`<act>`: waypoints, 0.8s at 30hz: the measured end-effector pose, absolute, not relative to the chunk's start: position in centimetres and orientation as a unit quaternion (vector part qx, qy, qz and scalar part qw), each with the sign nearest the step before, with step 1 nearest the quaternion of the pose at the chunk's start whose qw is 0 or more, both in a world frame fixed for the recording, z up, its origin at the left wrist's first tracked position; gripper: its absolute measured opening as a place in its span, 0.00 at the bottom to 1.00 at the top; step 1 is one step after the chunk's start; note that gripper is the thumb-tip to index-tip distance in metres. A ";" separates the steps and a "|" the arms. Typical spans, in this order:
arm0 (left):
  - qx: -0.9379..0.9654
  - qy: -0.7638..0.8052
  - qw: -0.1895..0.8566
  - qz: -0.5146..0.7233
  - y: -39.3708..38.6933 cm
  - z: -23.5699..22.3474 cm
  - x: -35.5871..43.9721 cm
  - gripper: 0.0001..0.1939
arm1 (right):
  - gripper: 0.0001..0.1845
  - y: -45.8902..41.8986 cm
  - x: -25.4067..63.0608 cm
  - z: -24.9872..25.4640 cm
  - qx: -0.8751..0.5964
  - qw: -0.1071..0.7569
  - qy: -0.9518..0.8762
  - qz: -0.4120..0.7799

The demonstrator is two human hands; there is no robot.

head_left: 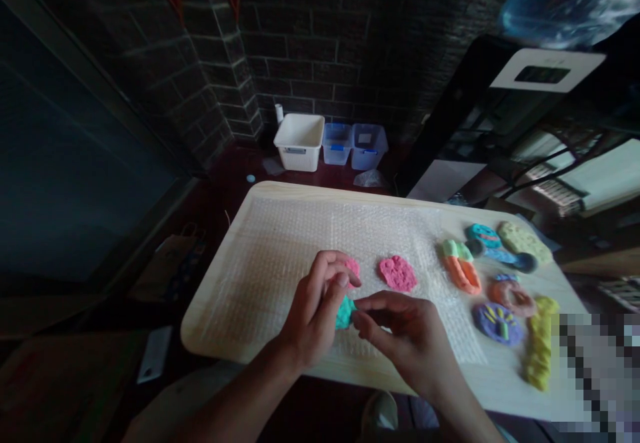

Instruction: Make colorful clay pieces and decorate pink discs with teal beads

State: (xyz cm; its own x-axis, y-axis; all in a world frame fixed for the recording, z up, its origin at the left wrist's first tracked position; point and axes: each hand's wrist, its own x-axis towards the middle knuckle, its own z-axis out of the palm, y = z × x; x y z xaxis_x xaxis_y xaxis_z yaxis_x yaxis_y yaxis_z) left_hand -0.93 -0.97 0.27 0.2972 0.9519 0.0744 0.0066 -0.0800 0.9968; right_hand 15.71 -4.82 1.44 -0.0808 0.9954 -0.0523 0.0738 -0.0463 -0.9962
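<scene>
A lump of teal modelling clay (344, 314) is held between my hands above the bubble wrap near the table's front. My left hand (316, 306) curls around its left side, and its fingers hide part of the lump. From the right, my right hand (407, 330) pinches the clay's edge between thumb and fingertips. Just behind my left fingers, a pink clay piece (353, 267) is partly covered. A second, flat pink clay piece (397, 273) with a bumpy surface lies to the right of it on the wrap.
Bubble wrap (280, 256) covers much of the wooden table (210, 310). On the right lie several clay shapes, among them an orange and green one (461, 268), a purple disc (499, 323) and a yellow strip (541, 346). Beyond the table stand a white basket (300, 138) and blue bins (369, 146).
</scene>
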 end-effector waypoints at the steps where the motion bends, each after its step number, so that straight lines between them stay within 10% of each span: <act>1: 0.606 0.400 0.533 0.434 -1.1 0.3 -0.9 0.14 | 0.08 -4.9 15.7 1.4 -0.518 0.437 -0.521 0.519; 18: 0.509 0.410 0.610 0.448 -0.9 -0.1 -0.3 0.11 | 0.11 -4.7 15.2 0.8 -0.517 0.456 -0.436 0.579; 24: 0.393 0.415 0.713 0.406 -0.4 0.6 -0.4 0.12 | 0.13 -4.9 16.4 2.2 -0.459 0.435 -0.677 0.377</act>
